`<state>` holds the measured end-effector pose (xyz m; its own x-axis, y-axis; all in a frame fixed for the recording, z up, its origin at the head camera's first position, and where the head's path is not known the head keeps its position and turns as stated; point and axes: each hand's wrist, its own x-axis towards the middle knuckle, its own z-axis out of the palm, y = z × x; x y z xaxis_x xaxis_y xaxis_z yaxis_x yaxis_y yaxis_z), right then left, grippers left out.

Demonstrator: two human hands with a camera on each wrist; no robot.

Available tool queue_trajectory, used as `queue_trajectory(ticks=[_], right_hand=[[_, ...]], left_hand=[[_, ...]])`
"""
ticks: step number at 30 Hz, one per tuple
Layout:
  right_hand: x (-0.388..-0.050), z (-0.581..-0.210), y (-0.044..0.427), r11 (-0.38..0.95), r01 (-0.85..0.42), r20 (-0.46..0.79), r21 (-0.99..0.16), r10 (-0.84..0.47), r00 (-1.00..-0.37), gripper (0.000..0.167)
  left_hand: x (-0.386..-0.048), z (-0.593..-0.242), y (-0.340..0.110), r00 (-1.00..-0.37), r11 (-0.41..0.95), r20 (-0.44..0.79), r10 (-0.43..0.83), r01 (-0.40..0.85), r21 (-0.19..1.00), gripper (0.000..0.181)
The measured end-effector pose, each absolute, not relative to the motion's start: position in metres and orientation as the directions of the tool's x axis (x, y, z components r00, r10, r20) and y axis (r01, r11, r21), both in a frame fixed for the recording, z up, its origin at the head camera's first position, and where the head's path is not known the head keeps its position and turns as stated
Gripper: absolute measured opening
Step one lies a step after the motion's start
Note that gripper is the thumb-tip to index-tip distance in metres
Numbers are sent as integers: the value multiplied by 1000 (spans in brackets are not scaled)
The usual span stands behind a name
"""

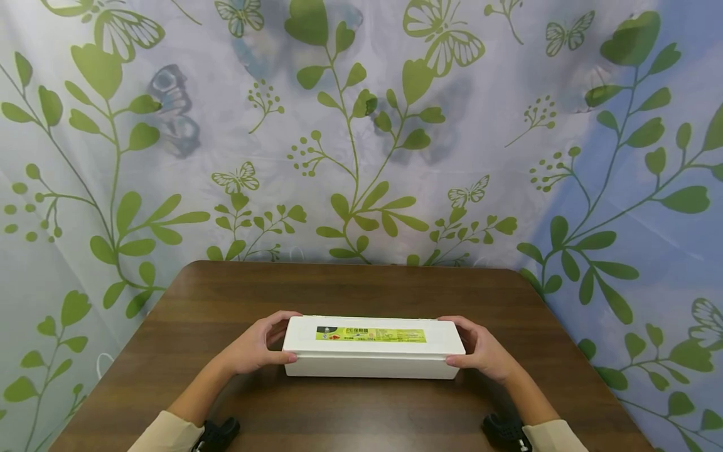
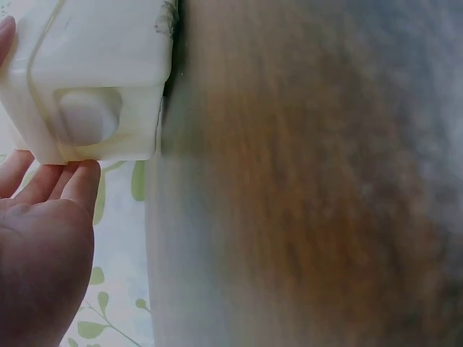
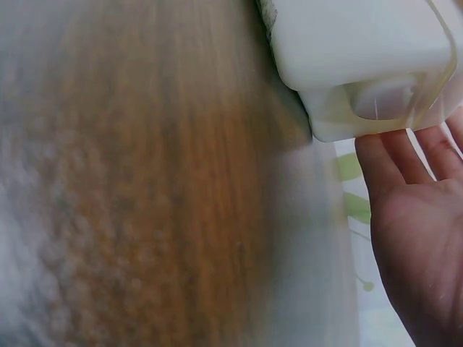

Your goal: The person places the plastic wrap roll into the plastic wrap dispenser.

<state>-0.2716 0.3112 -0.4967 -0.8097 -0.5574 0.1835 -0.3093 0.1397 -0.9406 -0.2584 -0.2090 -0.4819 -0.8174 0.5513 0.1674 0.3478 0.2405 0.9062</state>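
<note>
A long white cling film box with a yellow-green label on its lid lies crosswise on the table. My left hand grips its left end, thumb on the front side and fingers round the back. The right hand holds the opposite end in the same way. In the left wrist view a round pale roll end shows in a recess of the box's end wall. A similar roll end appears in the right wrist view, with fingertips against the box edge.
The brown wooden table extends around the box on all sides. Behind it hangs a pale curtain printed with green leaves and butterflies. A black wrist strap sits at the left cuff, another strap at the right.
</note>
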Motion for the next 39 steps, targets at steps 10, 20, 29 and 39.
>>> queue_trajectory(ticks=[10,20,29,39], right_hand=[[-269,-499,311,124,-303,189,-945,-549,-814,71],[-269,-501,312,113,-308,197,-945,-556,-807,72],[-269,-500,312,98,-298,197,-950,-554,-809,73],[-270,-503,313,105,-307,199,-946,-558,-806,74]], left_hand=[[-258,-484,-209,-823,267,156,546,348,899,73],[-256,-485,-209,-823,255,154,546,338,906,73],[-257,-485,-210,-826,262,164,540,350,899,72],[-256,-483,-209,-821,273,164,547,360,892,72]])
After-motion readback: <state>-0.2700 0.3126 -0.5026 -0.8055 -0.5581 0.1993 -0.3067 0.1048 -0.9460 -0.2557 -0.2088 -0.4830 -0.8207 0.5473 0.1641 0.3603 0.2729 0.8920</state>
